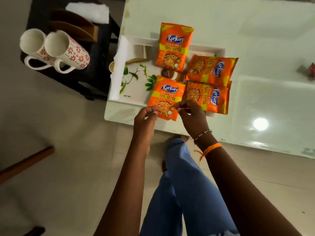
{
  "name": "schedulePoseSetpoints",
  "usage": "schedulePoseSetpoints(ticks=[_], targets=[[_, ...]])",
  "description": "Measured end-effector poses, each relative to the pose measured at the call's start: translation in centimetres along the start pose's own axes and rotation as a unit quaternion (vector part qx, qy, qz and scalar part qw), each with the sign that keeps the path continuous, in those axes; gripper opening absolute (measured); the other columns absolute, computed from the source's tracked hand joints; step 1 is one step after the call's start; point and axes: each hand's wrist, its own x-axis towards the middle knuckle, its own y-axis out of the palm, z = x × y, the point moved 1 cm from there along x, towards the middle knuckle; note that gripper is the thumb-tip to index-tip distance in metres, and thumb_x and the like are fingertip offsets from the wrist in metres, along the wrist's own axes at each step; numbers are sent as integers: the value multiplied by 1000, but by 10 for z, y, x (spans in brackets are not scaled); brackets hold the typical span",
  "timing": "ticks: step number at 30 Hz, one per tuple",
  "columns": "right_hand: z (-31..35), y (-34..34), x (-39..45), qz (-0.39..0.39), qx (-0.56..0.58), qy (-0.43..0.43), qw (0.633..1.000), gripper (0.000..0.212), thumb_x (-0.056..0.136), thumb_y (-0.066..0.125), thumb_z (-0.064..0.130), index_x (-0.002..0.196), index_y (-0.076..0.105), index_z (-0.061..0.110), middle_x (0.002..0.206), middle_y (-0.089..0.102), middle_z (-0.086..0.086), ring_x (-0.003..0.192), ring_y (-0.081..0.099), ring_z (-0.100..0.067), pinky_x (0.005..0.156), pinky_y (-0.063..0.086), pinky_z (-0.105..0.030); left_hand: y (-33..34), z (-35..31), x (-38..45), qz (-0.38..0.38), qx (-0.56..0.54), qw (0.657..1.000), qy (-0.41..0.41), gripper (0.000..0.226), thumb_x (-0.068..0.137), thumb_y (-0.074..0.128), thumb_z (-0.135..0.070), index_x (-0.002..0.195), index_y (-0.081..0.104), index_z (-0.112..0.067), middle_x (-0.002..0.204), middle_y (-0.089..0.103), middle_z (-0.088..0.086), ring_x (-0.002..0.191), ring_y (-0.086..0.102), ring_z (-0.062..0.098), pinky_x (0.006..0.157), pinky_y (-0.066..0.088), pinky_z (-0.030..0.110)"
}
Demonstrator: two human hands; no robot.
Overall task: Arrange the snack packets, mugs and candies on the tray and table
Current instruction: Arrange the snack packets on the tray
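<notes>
The head view looks down on a glossy white table that fills the upper right of the frame, with a white tray printed with green leaves lying near the table's left edge.

Four orange snack packets sit on the tray in two rows of two. The upper-left packet stands upright in the frame, its top edge reaching past the tray's far rim. The upper-right packet is turned sideways and overhangs the tray's right side. The lower-right packet is also sideways, just below it and overlapped by it at their shared edge. The lower-left packet is upright in the frame, its bottom edge crossing the tray's near rim.

Both hands meet at that lower-left packet. The left hand pinches the packet's lower left edge between thumb and fingertips, fingers curled together. The right hand has its fingers bent and drawn together at the packet's lower right corner, pinching it. The right wrist carries one beaded bracelet and one orange thread band.

Between the four packets, at the tray's middle, small dark brown candies show partly; their count cannot be told.

At the upper left of the frame, two white mugs with red flower prints, the left mug and the right mug, lie on their sides touching each other on a dark side stand, well apart from the tray.

Blue jeans fill the lower middle of the frame.
</notes>
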Motion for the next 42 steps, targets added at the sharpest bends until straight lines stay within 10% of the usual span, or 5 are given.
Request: schedulePoseSetpoints(ticks=[6,12,21,25,42], targets=[[4,5,67,-54,-305,-120,943,37,84,51,1,118,58,12,133,52,-13,129,41,-32,112,27,-45,15,-12,45,58,194,971,127,22,91,48,-10,108,59,-19,125,54,3,100,50,5,71,43,7],[5,-37,129,-41,-498,-110,859,52,84,52,18,135,40,21,150,30,-12,144,13,-37,111,-4,-67,55,-29,90,114,458,854,220,56,88,55,-20,139,35,-24,152,28,5,142,19,28,116,20,43],[7,-71,166,56,-593,-170,785,48,78,64,32,123,53,21,144,39,-13,131,33,-40,107,-3,-73,77,-26,115,162,531,818,151,59,87,56,-30,140,31,-37,159,3,0,144,-11,39,114,6,64],[10,-73,170,23,-594,-180,783,42,79,53,6,120,54,16,146,37,-11,136,27,-40,108,-2,-73,76,-23,110,154,534,820,140,54,90,52,-29,138,32,-38,159,6,-2,144,-7,37,113,12,62],[-24,-30,87,43,-581,-121,804,33,86,52,10,117,60,14,142,47,-11,140,26,-36,108,-7,-69,55,-10,95,202,585,775,130,60,91,47,-34,144,18,-36,159,5,3,143,-1,39,110,20,60]])
